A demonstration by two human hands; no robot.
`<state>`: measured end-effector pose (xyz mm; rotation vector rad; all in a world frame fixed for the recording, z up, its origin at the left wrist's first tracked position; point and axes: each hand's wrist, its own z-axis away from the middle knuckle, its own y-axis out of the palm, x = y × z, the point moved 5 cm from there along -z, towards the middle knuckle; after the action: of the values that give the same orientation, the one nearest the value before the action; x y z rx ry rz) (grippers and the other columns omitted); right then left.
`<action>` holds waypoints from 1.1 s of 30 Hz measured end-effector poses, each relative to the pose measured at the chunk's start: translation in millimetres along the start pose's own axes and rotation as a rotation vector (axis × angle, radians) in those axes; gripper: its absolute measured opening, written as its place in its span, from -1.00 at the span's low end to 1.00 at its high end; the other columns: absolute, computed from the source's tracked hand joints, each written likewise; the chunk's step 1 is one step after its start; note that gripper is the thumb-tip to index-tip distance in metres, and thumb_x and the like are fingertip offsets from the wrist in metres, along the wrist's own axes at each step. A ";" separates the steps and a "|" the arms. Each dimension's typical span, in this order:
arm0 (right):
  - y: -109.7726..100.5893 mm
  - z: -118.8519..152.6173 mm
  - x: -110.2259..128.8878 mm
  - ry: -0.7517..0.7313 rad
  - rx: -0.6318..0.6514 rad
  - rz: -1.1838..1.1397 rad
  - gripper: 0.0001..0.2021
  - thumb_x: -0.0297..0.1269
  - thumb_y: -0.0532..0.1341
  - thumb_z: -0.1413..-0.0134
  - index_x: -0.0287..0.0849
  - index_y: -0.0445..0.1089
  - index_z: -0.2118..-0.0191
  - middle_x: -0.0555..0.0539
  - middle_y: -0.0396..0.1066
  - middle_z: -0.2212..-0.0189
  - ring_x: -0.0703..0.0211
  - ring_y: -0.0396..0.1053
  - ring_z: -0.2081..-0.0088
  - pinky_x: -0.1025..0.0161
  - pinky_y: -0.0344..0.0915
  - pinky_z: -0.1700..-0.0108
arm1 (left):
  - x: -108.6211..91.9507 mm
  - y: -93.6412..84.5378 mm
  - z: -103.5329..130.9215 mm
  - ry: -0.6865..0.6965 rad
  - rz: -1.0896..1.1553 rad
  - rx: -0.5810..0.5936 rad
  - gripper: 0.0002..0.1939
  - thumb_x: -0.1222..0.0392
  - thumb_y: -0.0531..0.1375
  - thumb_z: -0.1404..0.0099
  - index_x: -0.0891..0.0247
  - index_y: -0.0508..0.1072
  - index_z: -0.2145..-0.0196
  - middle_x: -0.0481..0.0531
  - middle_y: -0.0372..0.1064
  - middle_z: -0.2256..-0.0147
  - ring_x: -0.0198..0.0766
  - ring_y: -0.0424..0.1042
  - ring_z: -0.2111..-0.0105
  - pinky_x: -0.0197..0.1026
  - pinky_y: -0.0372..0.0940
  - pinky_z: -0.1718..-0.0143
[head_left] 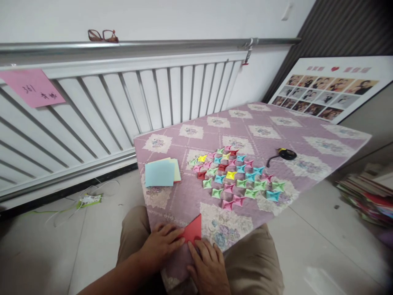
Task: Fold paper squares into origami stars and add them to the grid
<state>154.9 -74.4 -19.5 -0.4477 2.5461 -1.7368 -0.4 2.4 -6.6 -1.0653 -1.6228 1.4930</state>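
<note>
A folded sheet of red paper [194, 232] with a pointed top corner lies near the front edge of the cloth-covered table. My left hand [164, 244] rests flat at its left side, fingertips pressing on the paper. On the lower edge of the paper lie the outstretched fingers of my right hand [209, 264], thumb apart. Beyond them, several small folded paper pieces [231, 175] in pink, green, blue, yellow and red stand in rows. To the left sits a stack of coloured paper sheets [159, 173], pale blue on top.
A black tape measure [287, 154] lies at the right on the floral tablecloth [187, 196]. Behind the table runs a white radiator [181, 94], with glasses [103, 36] on the pipe above. A photo board [325, 92] leans at the far right. A power strip [89, 200] is on the floor.
</note>
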 end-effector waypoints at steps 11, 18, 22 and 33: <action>-2.8 7.2 -9.3 -0.128 -0.032 0.000 -0.59 -0.21 0.21 -0.06 -0.12 0.31 -0.05 -0.03 0.41 0.01 0.06 0.27 -0.01 0.13 -0.06 -0.11 | 0.8 2.7 18.5 -0.104 -0.079 0.028 -0.64 0.24 0.03 -0.38 0.07 0.29 -0.11 -0.07 0.27 -0.12 -0.18 0.16 -0.10 -0.09 0.09 -0.08; 2.2 15.4 -18.0 -0.163 -0.050 0.013 -0.64 -0.25 0.18 -0.10 -0.12 0.32 -0.04 -0.04 0.42 0.01 0.07 0.30 -0.02 0.15 0.08 -0.06 | -1.5 4.0 20.8 -0.122 -0.080 -0.024 -0.66 0.31 0.06 -0.35 0.14 0.33 -0.06 -0.06 0.29 -0.10 -0.19 0.18 -0.11 -0.12 0.14 -0.09; 4.5 18.0 -17.7 -0.173 -0.077 0.034 -0.66 -0.24 0.17 -0.11 -0.16 0.33 -0.02 -0.06 0.42 0.02 0.06 0.31 -0.01 0.13 0.12 -0.05 | -1.3 6.5 21.7 -0.147 -0.077 -0.043 -0.68 0.30 0.05 -0.36 0.14 0.33 -0.05 -0.06 0.31 -0.09 -0.21 0.18 -0.11 -0.12 0.15 -0.10; -13.8 14.8 -31.4 0.002 -0.079 0.011 -0.74 -0.20 0.10 -0.17 -0.06 0.35 0.04 -0.07 0.46 0.09 0.07 0.38 0.05 0.15 0.20 0.05 | -0.9 7.3 19.4 -0.156 -0.063 -0.051 -0.71 0.30 0.04 -0.36 0.15 0.37 -0.01 -0.01 0.33 -0.06 -0.20 0.21 -0.09 -0.13 0.17 -0.07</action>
<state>190.7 -84.6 -16.8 -0.4340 2.6203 -1.6388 -16.4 -6.8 -16.0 -0.9355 -1.7939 1.5322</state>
